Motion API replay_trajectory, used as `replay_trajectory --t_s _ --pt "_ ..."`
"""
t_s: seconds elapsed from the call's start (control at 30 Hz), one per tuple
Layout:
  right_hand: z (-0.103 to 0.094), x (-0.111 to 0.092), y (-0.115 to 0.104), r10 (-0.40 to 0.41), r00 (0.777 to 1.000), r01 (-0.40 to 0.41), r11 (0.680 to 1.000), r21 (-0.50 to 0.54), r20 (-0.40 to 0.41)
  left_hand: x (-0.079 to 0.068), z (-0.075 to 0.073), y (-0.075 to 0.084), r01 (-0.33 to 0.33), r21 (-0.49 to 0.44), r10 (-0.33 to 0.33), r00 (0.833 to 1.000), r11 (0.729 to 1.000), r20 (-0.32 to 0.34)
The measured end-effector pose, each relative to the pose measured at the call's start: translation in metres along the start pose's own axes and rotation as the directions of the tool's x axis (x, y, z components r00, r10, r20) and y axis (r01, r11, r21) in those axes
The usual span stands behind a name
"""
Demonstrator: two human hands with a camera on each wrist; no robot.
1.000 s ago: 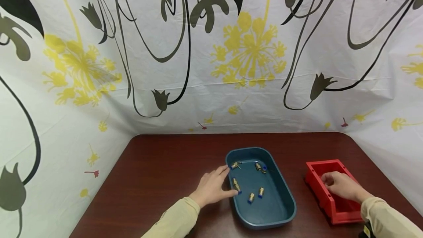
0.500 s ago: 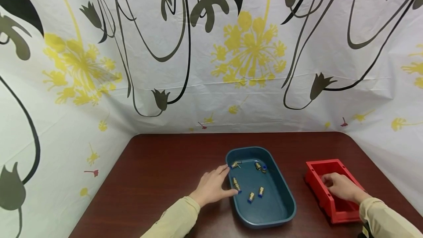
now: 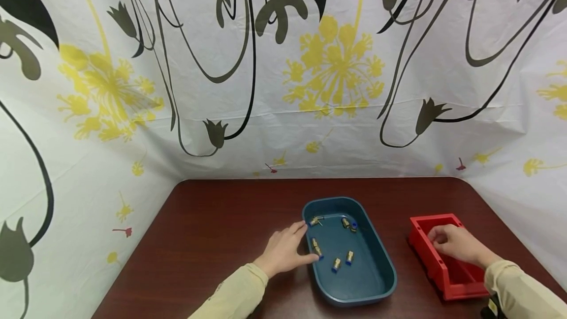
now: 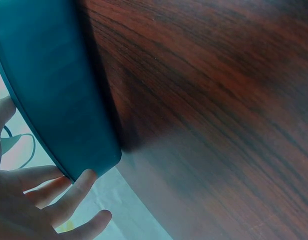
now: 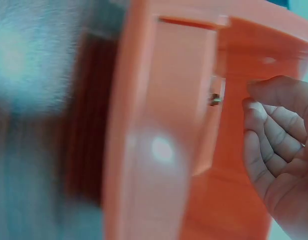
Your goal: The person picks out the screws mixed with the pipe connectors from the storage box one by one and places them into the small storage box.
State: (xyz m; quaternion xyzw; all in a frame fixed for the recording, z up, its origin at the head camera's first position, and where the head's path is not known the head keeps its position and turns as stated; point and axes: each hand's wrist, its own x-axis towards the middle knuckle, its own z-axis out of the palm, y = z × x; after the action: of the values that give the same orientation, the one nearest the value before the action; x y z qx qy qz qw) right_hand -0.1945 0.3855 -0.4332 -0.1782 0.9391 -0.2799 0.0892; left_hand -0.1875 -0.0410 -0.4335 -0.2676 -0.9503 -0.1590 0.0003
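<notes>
My left hand (image 3: pixel 287 251) rests at the left rim of the blue tray (image 3: pixel 382 287). Its fingers touch the rim; the thumb reaches over the edge, and the left wrist view shows the fingers (image 4: pixel 76 192) spread along the tray's outside. Small brass fittings with blue ends, such as one fitting (image 3: pixel 336 265), lie scattered in the tray. My right hand (image 3: pixel 458 244) is inside the red bin (image 3: pixel 465 291), fingers curled and thumb close to the index fingertip. Nothing shows between those fingertips in the right wrist view. A small brass-coloured piece (image 5: pixel 215 100) appears beside the bin's inner wall, apart from them.
Both containers stand on a dark brown wooden table (image 3: pixel 212 230), with a gap of bare wood between them. A white cloth (image 3: pixel 266 161) printed with flowers hangs behind the table and along its sides.
My right hand has risen slightly and shifted a little toward the back of the red bin. The left hand, the tray and its fittings have stayed in place.
</notes>
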Motion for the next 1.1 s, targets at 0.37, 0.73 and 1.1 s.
replay_trajectory --t_s 0.37,0.73,1.1 --pt "-0.025 0.003 -0.027 -0.037 0.995 0.034 0.999 -0.041 -0.093 0.0 0.001 0.0 0.005 -0.005 -0.005 1.0 1.0 0.003" --pt "-0.049 0.017 -0.061 -0.134 0.974 0.115 0.987 -0.112 -0.181 0.001 0.001 0.0 0.016 -0.013 -0.016 1.0 1.0 0.01" --pt "-0.058 0.04 -0.096 -0.181 0.971 0.175 0.983 -0.057 -0.156 0.001 0.0 0.0 0.012 -0.004 -0.012 1.0 1.0 0.006"
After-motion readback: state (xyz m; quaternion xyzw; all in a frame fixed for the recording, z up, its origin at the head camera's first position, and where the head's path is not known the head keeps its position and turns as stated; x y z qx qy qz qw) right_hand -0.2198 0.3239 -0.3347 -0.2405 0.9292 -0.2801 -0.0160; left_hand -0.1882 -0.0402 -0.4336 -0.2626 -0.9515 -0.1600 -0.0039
